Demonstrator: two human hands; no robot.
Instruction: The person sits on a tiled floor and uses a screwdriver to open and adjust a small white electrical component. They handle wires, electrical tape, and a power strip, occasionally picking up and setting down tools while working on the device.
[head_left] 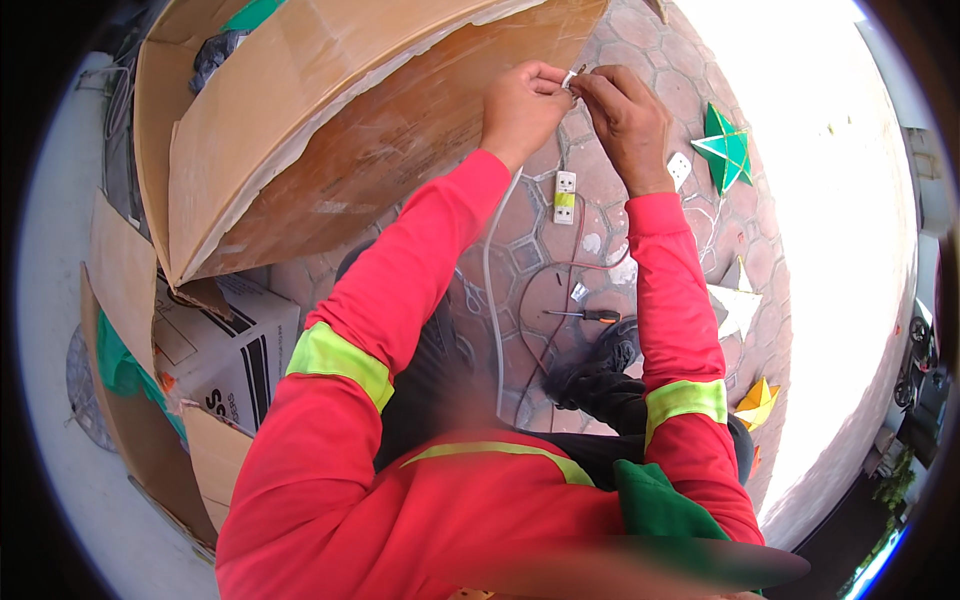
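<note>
Both my hands meet over the stone paving, near the large cardboard box. My left hand (525, 110) is closed, pinching a white cable (490, 265) close to its end. The cable hangs from that hand toward my lap. My right hand (630, 125) is closed too, its thumb and fingers pinched on the tip of the same cable. A small dark end shows just above the fingertips, too small to make out. Below the hands a white power strip (565, 187) with yellow-green tape lies on the paving. A screwdriver (600, 316) with an orange and black handle lies nearer my foot.
Large open cardboard boxes (270, 100) stand at left, beside a printed white carton (240, 340). Along the right lie a green star lantern (722, 148), a white star (736, 303), a yellow star (757, 404) and a white socket block (679, 170). A dark cord (575, 262) crosses the paving.
</note>
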